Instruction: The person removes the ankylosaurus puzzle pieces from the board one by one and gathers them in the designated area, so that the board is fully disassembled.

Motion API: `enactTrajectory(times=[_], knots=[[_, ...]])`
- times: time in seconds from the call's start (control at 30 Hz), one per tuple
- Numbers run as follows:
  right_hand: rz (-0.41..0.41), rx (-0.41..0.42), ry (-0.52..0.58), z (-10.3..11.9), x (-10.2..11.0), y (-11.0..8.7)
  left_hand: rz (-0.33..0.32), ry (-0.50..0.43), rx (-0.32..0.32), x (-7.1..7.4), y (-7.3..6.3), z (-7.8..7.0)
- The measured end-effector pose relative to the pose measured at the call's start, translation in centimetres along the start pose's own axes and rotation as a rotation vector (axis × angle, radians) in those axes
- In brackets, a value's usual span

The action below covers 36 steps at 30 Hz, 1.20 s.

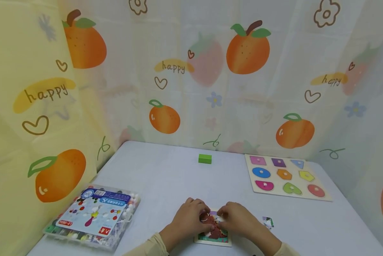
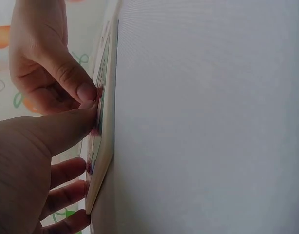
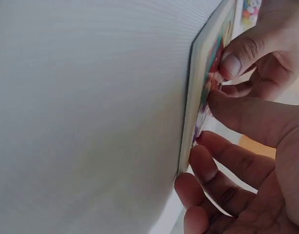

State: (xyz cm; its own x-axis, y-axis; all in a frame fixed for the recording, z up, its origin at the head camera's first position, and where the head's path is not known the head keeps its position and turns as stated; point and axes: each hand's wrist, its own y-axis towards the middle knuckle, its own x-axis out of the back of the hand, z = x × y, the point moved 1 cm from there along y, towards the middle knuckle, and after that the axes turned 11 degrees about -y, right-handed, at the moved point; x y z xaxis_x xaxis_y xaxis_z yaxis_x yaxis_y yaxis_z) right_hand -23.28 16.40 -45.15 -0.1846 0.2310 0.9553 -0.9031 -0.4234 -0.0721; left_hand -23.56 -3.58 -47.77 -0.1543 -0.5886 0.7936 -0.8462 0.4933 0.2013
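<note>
A small jigsaw puzzle (image 1: 213,234) in a pale wooden tray lies flat on the white table, its picture showing a reddish-brown figure over a teal strip. From its left side my left hand (image 1: 191,217) holds it, thumb on the picture and fingers curved toward the far edge. My right hand (image 1: 236,219) holds it from the other side, its thumb (image 3: 237,113) pressed on the picture close to the left thumb (image 3: 232,65). In the right wrist view, its other fingers curl by the tray's edge. Part of the picture is hidden under both hands. A loose puzzle piece (image 1: 268,222) lies beside the right wrist.
At the left stands a clear plastic box (image 1: 92,217) of molecule model parts with a printed label. A shape board (image 1: 287,176) with knobbed pieces lies at the back right. A green block (image 1: 205,159) sits near the back edge, before a fruit-printed curtain (image 1: 191,78).
</note>
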Motion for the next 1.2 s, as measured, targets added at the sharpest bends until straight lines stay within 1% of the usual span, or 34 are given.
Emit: enactTrajectory(times=[0.17,0.43,0.6,0.73,0.83,0.9,1.0,1.07,1.2], knots=[[-0.022,0.014,0.002,0.0,0.0,0.3,-0.011,-0.037,0.014,-0.2,0.1,0.2],[-0.039,-0.025,0.073,0.3,0.0,0.5,-0.015,-0.065,0.016,-0.1,-0.1,0.1],[-0.058,-0.029,0.079,0.5,0.2,0.6,-0.009,-0.086,0.034,0.0,-0.2,-0.1],[-0.063,-0.015,0.079,0.5,0.7,0.6,-0.012,-0.077,0.027,0.0,-0.2,0.0],[-0.083,0.014,0.075,0.2,1.1,0.6,-0.016,-0.074,0.022,0.0,-0.1,0.0],[-0.102,0.028,0.067,-0.1,1.5,0.4,-0.018,-0.072,0.024,0.0,-0.1,0.0],[-0.121,0.015,0.053,-1.1,2.1,0.0,-0.015,-0.067,0.032,-0.1,0.0,0.0],[-0.133,-0.017,0.053,-2.0,2.7,-0.6,-0.012,-0.066,0.037,0.0,-0.1,0.0],[-0.144,-0.115,0.057,-4.3,3.7,-2.1,-0.007,-0.08,0.043,0.1,-0.3,-0.1]])
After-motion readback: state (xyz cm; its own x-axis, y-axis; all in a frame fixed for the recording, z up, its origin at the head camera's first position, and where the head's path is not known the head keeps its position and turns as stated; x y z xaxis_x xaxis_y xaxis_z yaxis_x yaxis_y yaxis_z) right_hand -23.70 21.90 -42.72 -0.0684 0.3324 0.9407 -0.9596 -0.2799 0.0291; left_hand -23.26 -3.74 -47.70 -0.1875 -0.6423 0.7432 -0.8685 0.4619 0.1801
